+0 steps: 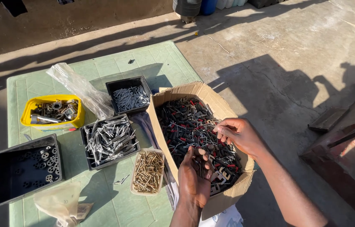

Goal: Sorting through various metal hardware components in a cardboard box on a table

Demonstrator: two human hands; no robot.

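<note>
A cardboard box at the table's right edge is full of mixed small hardware: black, red and grey pieces and screws. My left hand is over the box's near part, fingers curled around a few small dark pieces. My right hand hovers above the box's right side, fingertips pinched together on a small piece I cannot make out.
On the green table: a tray of brass screws, a black tray of silver bolts, a black tray of nails, a yellow tub of metal parts, a black tray of washers, plastic bags. Concrete floor to the right.
</note>
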